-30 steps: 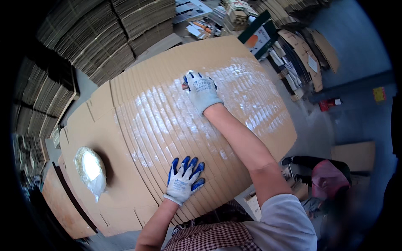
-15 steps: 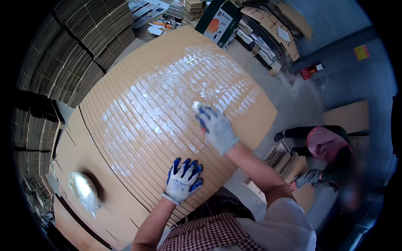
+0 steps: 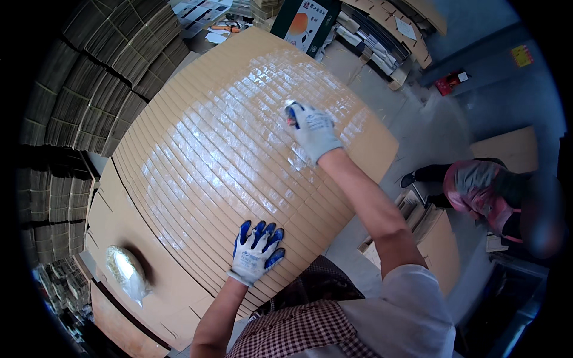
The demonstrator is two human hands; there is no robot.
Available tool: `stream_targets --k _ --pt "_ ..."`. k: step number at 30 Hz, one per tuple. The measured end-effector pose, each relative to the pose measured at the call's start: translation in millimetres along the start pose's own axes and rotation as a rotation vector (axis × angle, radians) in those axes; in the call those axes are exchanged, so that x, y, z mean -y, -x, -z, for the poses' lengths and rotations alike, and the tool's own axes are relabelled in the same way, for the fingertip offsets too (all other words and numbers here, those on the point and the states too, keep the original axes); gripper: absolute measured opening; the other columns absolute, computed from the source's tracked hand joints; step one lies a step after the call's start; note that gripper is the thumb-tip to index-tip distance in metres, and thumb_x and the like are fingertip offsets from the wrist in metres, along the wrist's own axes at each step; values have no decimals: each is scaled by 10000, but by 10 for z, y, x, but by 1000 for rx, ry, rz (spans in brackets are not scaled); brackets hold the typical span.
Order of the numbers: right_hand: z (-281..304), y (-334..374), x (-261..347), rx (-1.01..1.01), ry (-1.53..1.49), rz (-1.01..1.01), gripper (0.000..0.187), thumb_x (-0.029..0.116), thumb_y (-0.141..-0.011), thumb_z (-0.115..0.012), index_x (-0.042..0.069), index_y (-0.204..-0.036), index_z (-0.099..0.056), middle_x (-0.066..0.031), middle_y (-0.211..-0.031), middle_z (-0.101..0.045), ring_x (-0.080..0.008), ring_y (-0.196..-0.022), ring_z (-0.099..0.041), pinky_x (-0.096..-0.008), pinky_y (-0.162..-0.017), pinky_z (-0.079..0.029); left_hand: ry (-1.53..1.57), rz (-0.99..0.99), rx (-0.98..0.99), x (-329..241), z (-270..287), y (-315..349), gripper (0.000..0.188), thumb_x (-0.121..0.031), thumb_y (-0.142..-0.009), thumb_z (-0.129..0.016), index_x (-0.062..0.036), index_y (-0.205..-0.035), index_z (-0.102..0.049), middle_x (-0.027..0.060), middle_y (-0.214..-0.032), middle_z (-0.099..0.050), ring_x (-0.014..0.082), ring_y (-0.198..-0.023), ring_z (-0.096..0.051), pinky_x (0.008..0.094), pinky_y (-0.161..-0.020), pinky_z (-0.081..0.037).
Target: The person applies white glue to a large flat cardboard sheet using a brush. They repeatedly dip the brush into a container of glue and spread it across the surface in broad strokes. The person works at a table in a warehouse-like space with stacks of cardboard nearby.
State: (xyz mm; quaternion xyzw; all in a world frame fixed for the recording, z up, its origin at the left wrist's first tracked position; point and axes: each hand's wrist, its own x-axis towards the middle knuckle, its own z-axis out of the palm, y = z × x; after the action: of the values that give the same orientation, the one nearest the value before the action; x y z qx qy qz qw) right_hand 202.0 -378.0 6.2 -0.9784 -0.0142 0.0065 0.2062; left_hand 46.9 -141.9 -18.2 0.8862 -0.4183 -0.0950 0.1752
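Overlapping cardboard sheets (image 3: 304,232) are fanned out before me in narrow stepped strips, smeared across the middle with a shiny, wet whitish coating (image 3: 218,149). My left hand (image 3: 253,253), in a white glove with blue palm and fingers, lies flat with spread fingers on the near strips. Farther off to the right, my right hand (image 3: 315,132), gloved alike, is closed round what looks like a small brush (image 3: 290,106), mostly hidden by the fingers. Its whitish head is at the coated surface. A plastic-lined bowl (image 3: 125,271) sits on plain cardboard at the left.
Tied cardboard stacks (image 3: 101,71) rise along the left. At the back are a dark printed box (image 3: 304,27) and leaning boards (image 3: 382,36). On the right, another person (image 3: 483,191) bends near a carton of cardboard pieces (image 3: 427,232). A red box (image 3: 449,83) lies by the wall.
My right hand has swept away from me over the coated strips with the brush. The left hand stays flat on the cardboard. The other person has shifted position.
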Motion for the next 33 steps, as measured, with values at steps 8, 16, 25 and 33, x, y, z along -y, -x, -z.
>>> stream_targets --k 8,16,25,33 --pt "-334 899 266 -6 102 254 350 233 -738 -594 87 -1043 -504 -118 -1031 -539 -260 -933 -531 -389 -809 -413 3 0 -16 -14 0 -9 477 -335 -711 -565 -123 -1135 -509 83 -1125 -500 255 -1045 -459 477 -971 -253" --pt "-279 921 409 67 149 321 413 200 -701 -623 85 -1079 -501 -114 -1154 -478 -249 -1054 -483 -376 -865 -404 -35 17 10 8 -20 38 434 -344 -762 -517 -139 -1144 -512 61 -1156 -494 228 -1086 -438 455 -997 -233" --pt "65 543 244 -42 -101 -70 354 183 -744 -582 60 -1066 -504 -151 -987 -557 -321 -882 -545 -387 -779 -431 -9 16 -2 16 -42 27 452 -348 -745 -525 -135 -1143 -508 70 -1163 -481 237 -1089 -428 468 -996 -219" --pt "-167 871 40 -48 -25 23 323 157 -732 -576 68 -1035 -509 -130 -968 -553 -292 -838 -554 -383 -734 -445 25 -1 -22 4 -36 15 438 -316 -737 -532 -131 -1133 -516 74 -1161 -482 235 -1102 -420 470 -999 -216"
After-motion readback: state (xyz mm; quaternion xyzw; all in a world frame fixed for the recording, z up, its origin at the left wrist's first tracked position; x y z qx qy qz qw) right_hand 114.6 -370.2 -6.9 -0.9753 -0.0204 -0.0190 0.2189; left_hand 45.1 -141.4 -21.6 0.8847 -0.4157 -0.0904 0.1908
